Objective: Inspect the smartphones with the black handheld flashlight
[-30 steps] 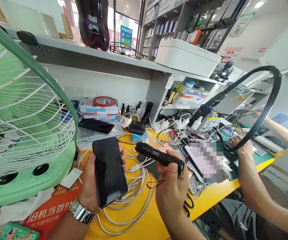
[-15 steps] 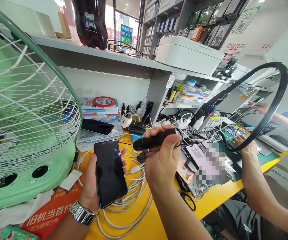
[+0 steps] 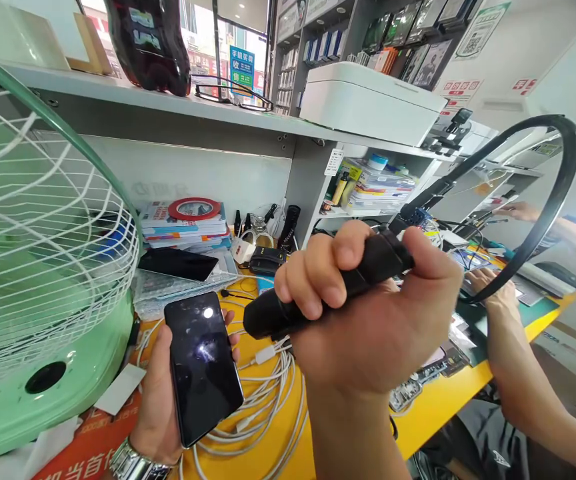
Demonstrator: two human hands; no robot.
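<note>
Our left hand [image 3: 155, 393] cradles a tilted black phone [image 3: 203, 367] (its dark screen catches the light) above the yellow bench [image 3: 433, 407]. Our right hand [image 3: 368, 327] is closed firmly around a black flashlight [image 3: 268, 319], held over a tangle of white cables [image 3: 268, 393].

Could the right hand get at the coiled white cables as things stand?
Probably yes: the right hand is just above the white cables, nothing between, but it grips a black flashlight.
</note>
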